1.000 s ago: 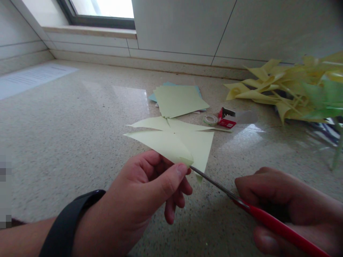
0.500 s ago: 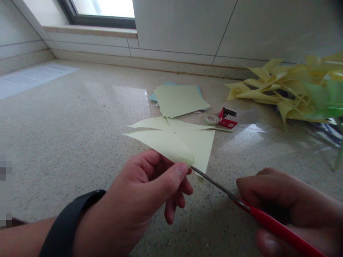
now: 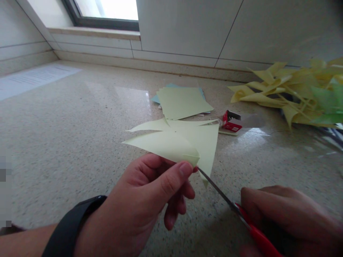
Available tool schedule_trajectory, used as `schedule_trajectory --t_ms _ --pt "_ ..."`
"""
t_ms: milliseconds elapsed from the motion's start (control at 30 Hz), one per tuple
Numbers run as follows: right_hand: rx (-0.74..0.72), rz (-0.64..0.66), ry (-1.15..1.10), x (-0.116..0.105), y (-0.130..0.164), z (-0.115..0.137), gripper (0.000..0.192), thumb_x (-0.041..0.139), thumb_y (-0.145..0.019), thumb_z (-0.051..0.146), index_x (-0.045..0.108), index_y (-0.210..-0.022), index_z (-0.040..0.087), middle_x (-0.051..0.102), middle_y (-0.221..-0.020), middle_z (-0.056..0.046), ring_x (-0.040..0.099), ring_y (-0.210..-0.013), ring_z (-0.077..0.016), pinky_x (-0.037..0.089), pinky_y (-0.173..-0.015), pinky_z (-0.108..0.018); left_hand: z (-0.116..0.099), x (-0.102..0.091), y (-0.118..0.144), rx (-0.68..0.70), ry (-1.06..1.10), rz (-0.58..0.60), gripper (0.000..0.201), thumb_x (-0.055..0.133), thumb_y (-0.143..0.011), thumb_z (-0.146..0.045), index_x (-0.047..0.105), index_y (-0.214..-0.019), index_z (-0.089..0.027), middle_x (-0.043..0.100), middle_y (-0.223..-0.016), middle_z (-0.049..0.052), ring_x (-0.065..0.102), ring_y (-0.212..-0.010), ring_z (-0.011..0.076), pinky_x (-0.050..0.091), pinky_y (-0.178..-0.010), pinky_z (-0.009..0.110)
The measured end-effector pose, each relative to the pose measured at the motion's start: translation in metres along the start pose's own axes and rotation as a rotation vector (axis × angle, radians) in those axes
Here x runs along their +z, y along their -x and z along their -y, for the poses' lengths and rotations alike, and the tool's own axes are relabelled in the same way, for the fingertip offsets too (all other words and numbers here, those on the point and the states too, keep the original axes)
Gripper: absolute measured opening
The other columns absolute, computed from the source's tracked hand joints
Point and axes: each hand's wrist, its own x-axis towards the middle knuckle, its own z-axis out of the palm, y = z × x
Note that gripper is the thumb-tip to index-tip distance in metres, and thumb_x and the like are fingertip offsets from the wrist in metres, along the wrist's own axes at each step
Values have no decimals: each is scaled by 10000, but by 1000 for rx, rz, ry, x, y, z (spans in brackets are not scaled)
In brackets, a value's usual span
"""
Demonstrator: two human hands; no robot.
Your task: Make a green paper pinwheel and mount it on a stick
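Stretching across the whole view, a speckled stone floor (image 3: 66, 135) runs back to a tiled wall (image 3: 187, 28) with a window (image 3: 107, 10) at the far left, and a printed sheet (image 3: 32, 76) lies flat at the far left. At the far right sits a heap of yellow and green paper pinwheels (image 3: 292, 96); nearer the middle lies a stack of pale green paper squares (image 3: 183, 102) over a blue one, with a small red box (image 3: 230, 122) just beside it on the right. The left hand (image 3: 144, 200), a black band (image 3: 72, 225) on its wrist, pinches the cut paper square (image 3: 174, 142) between thumb and forefinger, closed on a curled-in corner near the middle of the sheet, so the sheet hangs in the air above the floor with its pointed flaps spreading left and right. The right hand (image 3: 289, 221), at the near right, is wrapped around the red handles of the scissors (image 3: 241, 214), whose thin metal blade points up and left to the pinched corner; whether the blades are parted I cannot tell. The paper looks light, thin and floppy, likely to crease or tear if squeezed hard, so a soft pinch close to the centre, where the flaps meet, seems the safest hold.
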Motion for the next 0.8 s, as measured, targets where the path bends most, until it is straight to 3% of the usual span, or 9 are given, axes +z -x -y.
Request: schedule_trajectory --t_ms 67,467,800 --pt "-34 15 93 2 -2 2 355 804 -756 446 528 -663 243 471 -517 60 406 -408 -77 256 -354 -219 -1 1 0 -6 -16 -16 251 823 -777 -340 669 -700 -158 624 -603 -21 510 -448 55 353 -357 118" --pt "-66 -6 120 7 3 -7 378 806 -760 469 519 -666 241 472 -498 62 397 -387 -76 254 -338 -224 -3 4 -2 5 -75 -47 309 830 -734 -385 633 -648 -164 574 -565 -27 472 -428 60 310 -338 139" --pt "-39 -5 96 8 -9 11 377 783 -780 446 487 -666 241 446 -493 66 404 -394 -74 253 -346 -212 1 -1 -1 28 -2 -15 242 804 -805 -335 703 -666 -164 601 -570 -33 498 -439 42 360 -365 107"
